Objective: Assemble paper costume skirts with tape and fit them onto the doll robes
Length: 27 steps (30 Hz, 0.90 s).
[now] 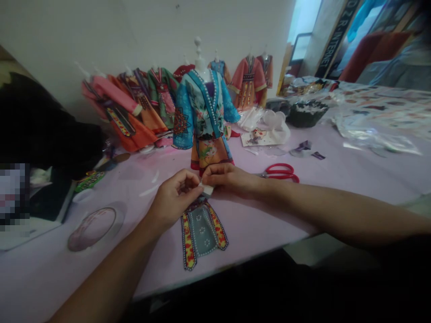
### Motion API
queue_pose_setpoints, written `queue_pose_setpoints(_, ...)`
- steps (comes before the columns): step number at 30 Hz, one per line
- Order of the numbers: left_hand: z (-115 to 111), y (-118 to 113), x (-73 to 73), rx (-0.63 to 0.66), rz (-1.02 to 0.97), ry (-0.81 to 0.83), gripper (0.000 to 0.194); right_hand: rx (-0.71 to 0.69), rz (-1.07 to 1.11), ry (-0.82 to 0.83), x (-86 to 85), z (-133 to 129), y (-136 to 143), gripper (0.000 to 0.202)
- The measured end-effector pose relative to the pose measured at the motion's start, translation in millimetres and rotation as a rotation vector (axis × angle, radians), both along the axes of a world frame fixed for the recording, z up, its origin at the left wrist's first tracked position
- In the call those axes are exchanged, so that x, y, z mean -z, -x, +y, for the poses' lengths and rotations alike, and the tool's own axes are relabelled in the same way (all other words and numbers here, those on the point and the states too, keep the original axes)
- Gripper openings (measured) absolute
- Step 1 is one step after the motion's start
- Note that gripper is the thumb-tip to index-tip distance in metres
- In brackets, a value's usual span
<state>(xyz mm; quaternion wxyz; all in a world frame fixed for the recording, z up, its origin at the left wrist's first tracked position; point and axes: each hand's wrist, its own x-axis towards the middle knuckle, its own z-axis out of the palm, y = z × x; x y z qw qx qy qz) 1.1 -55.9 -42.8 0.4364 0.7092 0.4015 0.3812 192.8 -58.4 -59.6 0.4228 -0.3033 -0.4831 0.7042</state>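
Observation:
Fingers of my left hand [177,194] and my right hand [230,180] meet above the table, pinching a small white piece [208,189] that looks like tape or backing paper. Just below them lies a miniature garment piece [204,231], its grey-blue panel edged with white dots between two yellow and red patterned bands. Its top end is partly hidden by my hands. Behind my fingers stands a doll form in a blue robe [205,107] with an orange skirt. Red-handled scissors [279,171] lie beyond my right wrist, their blades partly covered.
A roll of tape [116,224] lies to the left. Several dressed doll forms [121,107] line the wall. Clear plastic packaging [384,139], a dark bowl [308,112] and purple scraps [303,147] sit to the right. The table's front edge runs close below the garment piece.

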Motion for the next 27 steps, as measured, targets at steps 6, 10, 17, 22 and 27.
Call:
queue_pose_setpoints(6,-0.5,0.1,-0.4,-0.023,-0.024,-0.068,0.012,0.013,0.042,0.146,-5.1,-1.7,0.2,0.011)
queue_pose_setpoints(10,-1.4,0.9,-1.6,-0.024,0.013,-0.135,0.008,0.007,0.037,0.164,-7.4,-0.8,-0.3,0.009)
queue_pose_setpoints(17,-3.1,4.5,2.0,0.036,0.042,-0.271,0.004,0.021,0.023,0.250,-7.7,4.4,-1.4,0.008)
queue_pose_setpoints(22,-2.3,0.5,1.1,-0.016,-0.045,-0.105,0.019,0.043,0.071,0.241,-5.9,3.9,-0.8,0.006)
queue_pose_setpoints(27,0.1,0.9,-2.5,0.027,-0.018,0.029,0.023,0.047,0.092,0.216,-5.3,-1.1,0.2,0.009)
